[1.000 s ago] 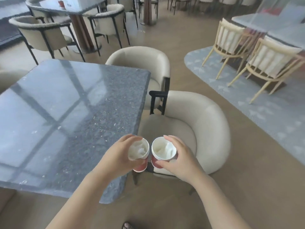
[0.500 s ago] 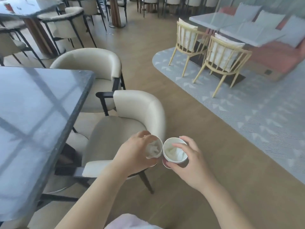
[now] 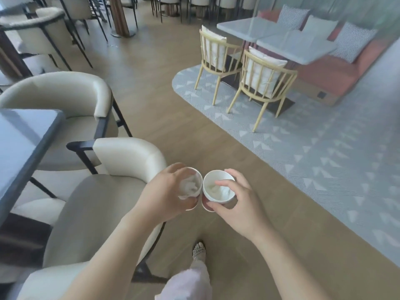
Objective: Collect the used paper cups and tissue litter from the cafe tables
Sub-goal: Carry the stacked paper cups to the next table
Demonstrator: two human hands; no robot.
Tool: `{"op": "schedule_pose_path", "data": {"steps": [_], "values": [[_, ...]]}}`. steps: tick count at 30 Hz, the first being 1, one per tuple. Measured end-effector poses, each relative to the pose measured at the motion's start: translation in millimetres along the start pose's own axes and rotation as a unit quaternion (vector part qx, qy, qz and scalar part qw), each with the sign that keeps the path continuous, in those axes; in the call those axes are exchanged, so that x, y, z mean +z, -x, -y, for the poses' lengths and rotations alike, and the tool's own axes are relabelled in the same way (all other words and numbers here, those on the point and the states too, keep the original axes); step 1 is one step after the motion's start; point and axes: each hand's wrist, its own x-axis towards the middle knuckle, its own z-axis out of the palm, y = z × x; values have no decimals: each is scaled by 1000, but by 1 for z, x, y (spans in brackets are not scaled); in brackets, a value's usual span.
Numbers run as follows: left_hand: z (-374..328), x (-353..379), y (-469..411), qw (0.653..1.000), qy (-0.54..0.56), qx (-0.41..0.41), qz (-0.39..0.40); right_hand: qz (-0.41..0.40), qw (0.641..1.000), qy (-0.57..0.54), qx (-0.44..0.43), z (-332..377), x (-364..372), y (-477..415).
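Two cups being held above wooden floor (image 3: 151,87), sides apparently touching. Left hand (image 3: 166,191) gripping red paper cup (image 3: 194,205) stuffed with crumpled white tissue (image 3: 190,185). Right hand (image 3: 237,205) pinching matching red tissue-filled cup (image 3: 207,199) near rim. Risks: light pinch slipping, tilt spilling tissue, rounded cream armchair (image 3: 121,156) catching left elbow.

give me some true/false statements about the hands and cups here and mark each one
1. The left hand grips the left cup and the right hand grips the right cup. True.
2. Both cups are empty. False: crumpled tissue fills the left cup and more tissue lies in the right cup.
3. The cups stand on the dark table. False: they are held in the air over the wooden floor, beside a cream armchair.
4. The cups are side by side, rims up. True.
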Motion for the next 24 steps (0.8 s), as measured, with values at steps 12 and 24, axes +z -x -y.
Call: {"op": "schedule_pose_path", "data": {"steps": [12, 24], "values": [[-5, -10, -278, 998, 4, 33, -60, -53, 999, -2, -12, -67, -79, -257], [70, -27, -449, 991, -20, -80, -101, 27, 995, -46, -81, -110, -48, -482]]}}
